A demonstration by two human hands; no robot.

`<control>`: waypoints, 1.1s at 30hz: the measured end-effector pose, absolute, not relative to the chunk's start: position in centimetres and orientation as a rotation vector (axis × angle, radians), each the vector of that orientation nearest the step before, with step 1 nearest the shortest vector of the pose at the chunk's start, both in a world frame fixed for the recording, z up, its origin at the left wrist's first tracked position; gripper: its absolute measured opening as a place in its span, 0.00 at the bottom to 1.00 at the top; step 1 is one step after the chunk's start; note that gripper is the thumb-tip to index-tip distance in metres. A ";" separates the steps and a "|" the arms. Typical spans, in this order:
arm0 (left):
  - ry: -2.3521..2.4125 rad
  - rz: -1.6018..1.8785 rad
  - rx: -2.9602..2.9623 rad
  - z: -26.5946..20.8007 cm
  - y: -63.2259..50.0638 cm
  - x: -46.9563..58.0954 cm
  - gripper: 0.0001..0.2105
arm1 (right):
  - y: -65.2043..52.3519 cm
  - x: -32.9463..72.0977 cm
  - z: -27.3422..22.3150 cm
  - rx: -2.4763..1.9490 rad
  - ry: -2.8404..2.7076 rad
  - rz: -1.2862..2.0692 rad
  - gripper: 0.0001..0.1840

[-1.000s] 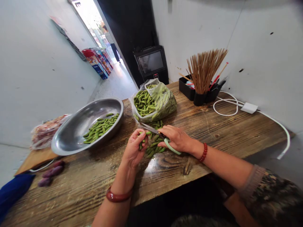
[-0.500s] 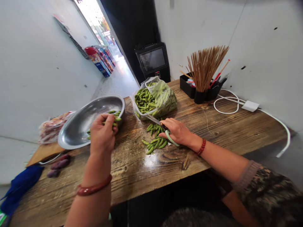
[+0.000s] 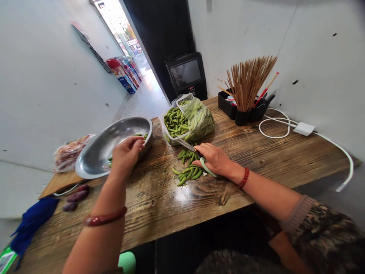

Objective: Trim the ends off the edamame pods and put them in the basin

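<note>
Bean pods [image 3: 190, 174] lie loose on the wooden table [image 3: 159, 213]; more fill the plastic bag [image 3: 203, 127] behind them, and some sit in the metal bowl [image 3: 98, 146]. The right hand [image 3: 214, 159] is curled round the scissors [image 3: 186, 145]. The left hand [image 3: 127, 154] is at the bowl, thumb and fingertips close together; whether it pinches a pod, I cannot tell.

On my R I see brown sticks [image 3: 249, 82] in blk cup [image 3: 242, 118], wht adapter [image 3: 304, 128] nearby; on my L, blue cloth [image 3: 34, 220] nr purple veg [image 3: 76, 196], wd. board [image 3: 60, 182].
</note>
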State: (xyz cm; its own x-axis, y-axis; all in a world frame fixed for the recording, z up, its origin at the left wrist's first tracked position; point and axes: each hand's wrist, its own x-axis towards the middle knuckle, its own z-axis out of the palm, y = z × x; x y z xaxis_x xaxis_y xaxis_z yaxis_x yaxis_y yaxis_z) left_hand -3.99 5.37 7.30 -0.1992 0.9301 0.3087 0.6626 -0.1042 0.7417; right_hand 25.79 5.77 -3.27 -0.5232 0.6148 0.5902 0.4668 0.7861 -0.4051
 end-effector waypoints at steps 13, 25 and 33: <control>1.483 0.355 2.369 1.0 1.5 1.3 0.12 | 5.7 25.8 -3.0 -0.828 -2.259 0.251 0.22; 1.328 1.180 1.382 2.1 2.8 3.7 0.09 | 5.7 25.7 -2.9 -0.768 -2.188 0.338 0.22; 1.237 1.179 1.207 0.7 2.4 4.5 0.13 | 5.4 25.8 -2.1 -0.710 -2.240 0.392 0.26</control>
